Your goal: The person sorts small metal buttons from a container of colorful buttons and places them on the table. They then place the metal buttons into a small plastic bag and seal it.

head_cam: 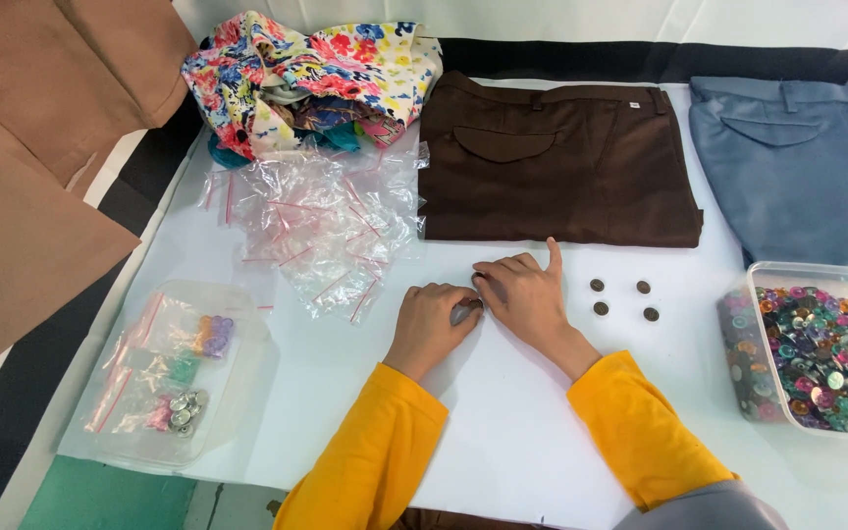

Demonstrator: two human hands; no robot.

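While your hands meet, a small button point(465, 312) sits pinched between them.
Your left hand point(431, 327) fingers curl shut on it; your right hand point(527, 294) touches from the right, pointer finger sticking out.

"What is that little thing between the two hands?"

"A small button point(465, 312). It is round, dark and a bit shiny."

"Where is it?"

"Low over the white table point(503, 432), in the middle, just in front of the brown trousers point(552, 162)."

"Is it lying flat?"

"I cannot tell. Fingers hide most of it. The left hand point(431, 327) pinches it, and the right hand point(527, 294) touches it too."
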